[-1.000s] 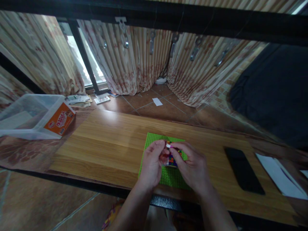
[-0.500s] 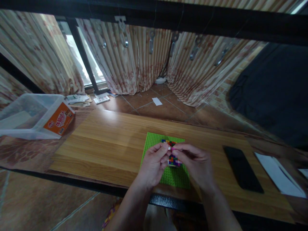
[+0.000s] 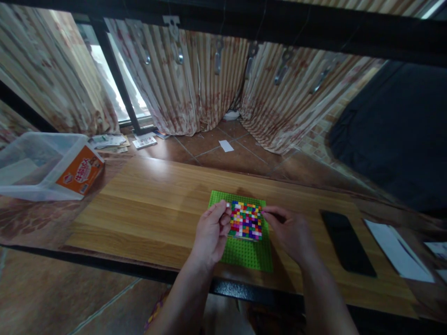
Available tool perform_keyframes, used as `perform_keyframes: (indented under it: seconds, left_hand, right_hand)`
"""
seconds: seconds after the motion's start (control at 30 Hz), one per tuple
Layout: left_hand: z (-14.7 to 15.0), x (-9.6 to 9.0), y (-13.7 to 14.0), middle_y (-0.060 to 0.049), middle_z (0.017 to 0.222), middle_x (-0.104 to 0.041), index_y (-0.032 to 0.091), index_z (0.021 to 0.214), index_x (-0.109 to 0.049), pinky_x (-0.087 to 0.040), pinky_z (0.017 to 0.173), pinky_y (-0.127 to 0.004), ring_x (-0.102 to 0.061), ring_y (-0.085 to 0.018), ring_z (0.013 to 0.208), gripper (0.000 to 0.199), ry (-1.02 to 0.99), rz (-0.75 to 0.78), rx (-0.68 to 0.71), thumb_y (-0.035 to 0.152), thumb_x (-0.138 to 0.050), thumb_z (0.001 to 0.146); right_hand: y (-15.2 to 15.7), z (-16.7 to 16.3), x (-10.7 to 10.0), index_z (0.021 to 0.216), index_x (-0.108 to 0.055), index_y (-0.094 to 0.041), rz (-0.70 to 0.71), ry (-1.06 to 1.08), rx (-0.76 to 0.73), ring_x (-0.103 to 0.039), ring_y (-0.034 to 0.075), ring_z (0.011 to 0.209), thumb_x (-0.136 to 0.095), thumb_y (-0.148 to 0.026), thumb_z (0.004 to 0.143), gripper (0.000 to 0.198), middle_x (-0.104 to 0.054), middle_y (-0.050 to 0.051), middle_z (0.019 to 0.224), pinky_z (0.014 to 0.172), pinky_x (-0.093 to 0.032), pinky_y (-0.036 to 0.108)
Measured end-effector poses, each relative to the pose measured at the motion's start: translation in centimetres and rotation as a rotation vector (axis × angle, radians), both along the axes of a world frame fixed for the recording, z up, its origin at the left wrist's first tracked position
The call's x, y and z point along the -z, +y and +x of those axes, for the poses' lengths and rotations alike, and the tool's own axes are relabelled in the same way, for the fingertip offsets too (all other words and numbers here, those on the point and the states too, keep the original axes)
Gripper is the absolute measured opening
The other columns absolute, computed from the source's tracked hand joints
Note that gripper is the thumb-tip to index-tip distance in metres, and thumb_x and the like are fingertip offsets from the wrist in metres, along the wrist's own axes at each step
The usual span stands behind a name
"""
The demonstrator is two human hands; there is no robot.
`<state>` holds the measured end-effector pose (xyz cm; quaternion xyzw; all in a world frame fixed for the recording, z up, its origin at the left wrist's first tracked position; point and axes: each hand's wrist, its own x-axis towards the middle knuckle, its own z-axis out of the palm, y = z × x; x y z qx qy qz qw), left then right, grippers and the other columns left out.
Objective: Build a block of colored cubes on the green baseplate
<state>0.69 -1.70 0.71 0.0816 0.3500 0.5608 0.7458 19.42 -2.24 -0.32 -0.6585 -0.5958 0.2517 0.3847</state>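
A block of many-coloured toy bricks (image 3: 246, 221) stands on a green studded baseplate (image 3: 246, 256). At the block's left side is my left hand (image 3: 212, 231), thumb and forefinger pinching a small white brick (image 3: 228, 204). The other fingers of that hand are curled in, and what may lie under them is hidden. My right hand (image 3: 288, 232) is at the block's upper right corner, its thumb and forefinger pressed together on a tiny pink piece, probably a brick, mostly covered by the fingertips.
The baseplate lies on a wooden board (image 3: 150, 209). To the right are a black phone (image 3: 347, 242) and white paper (image 3: 398, 251). At the far left stands a clear plastic bin (image 3: 38, 186) with an orange label. Patterned curtains (image 3: 195, 93) hang behind.
My hands have moved apart, left hand to the left and right hand slightly right, uncovering the brick block between them. The pink piece has gone with my right hand.
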Motion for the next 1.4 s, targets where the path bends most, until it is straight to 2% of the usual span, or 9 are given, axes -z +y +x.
perform_keyframes:
  seconds: [0.2,0.53,0.67,0.83,1.03,1.4]
  left_hand:
    - [0.0,0.0,0.0,0.002,0.067,-0.053,0.009,0.072,-0.060,-0.016,0.035,-0.011,-0.033,0.001,0.046,0.027,0.007,-0.003,-0.013,0.025,-0.080,0.064]
    - [0.0,-0.1,-0.1,0.002,0.066,-0.052,0.009,0.072,-0.061,-0.018,0.036,-0.011,-0.032,0.001,0.046,0.027,-0.006,-0.005,-0.017,0.026,-0.080,0.064]
    - [-0.1,-0.1,-0.2,0.002,0.066,-0.053,0.009,0.073,-0.062,-0.019,0.036,-0.011,-0.033,0.001,0.047,0.026,-0.004,-0.002,-0.018,0.027,-0.079,0.066]
    - [-0.1,-0.1,-0.1,0.002,0.066,-0.053,0.009,0.072,-0.062,-0.019,0.036,-0.011,-0.033,0.001,0.046,0.027,0.000,-0.001,-0.013,0.028,-0.080,0.066]
    - [-0.1,0.0,-0.1,0.002,0.066,-0.052,0.009,0.073,-0.062,-0.019,0.036,-0.011,-0.032,0.001,0.047,0.024,-0.008,0.006,-0.013,0.026,-0.078,0.068]
    - [-0.1,-0.1,-0.1,0.002,0.067,-0.051,0.008,0.073,-0.062,-0.019,0.036,-0.011,-0.032,0.001,0.047,0.021,-0.013,-0.005,-0.013,0.024,-0.075,0.070]
  right_hand:
    - [0.3,-0.7,0.2,0.082,-0.073,-0.023,0.030,-0.028,0.015,-0.068,0.023,0.078,-0.062,-0.038,0.079,0.019,-0.075,0.004,0.084,0.075,-0.053,0.037]
    - [0.7,-0.7,1.6,0.088,-0.073,-0.021,-0.009,0.176,0.059,-0.069,0.023,0.080,-0.073,-0.043,0.069,0.028,-0.075,0.006,0.086,0.074,-0.054,0.038]
    - [0.7,0.1,1.4,0.090,-0.072,-0.020,-0.043,0.254,0.057,-0.069,0.023,0.079,-0.077,-0.044,0.065,0.035,-0.075,0.007,0.086,0.075,-0.054,0.039]
    - [1.0,0.6,1.0,0.092,-0.072,-0.020,-0.071,0.252,0.100,-0.068,0.022,0.077,-0.071,-0.050,0.072,0.036,-0.074,0.006,0.085,0.075,-0.053,0.039]
    - [1.2,0.1,1.4,0.092,-0.073,-0.019,-0.102,0.305,0.012,-0.068,0.023,0.085,-0.070,-0.049,0.073,0.036,-0.074,0.007,0.091,0.083,-0.051,0.040]
    - [1.6,0.1,2.1,0.093,-0.075,-0.024,-0.134,0.438,-0.085,-0.064,0.020,0.085,-0.074,-0.045,0.070,0.032,-0.074,0.004,0.094,0.078,-0.050,0.035]
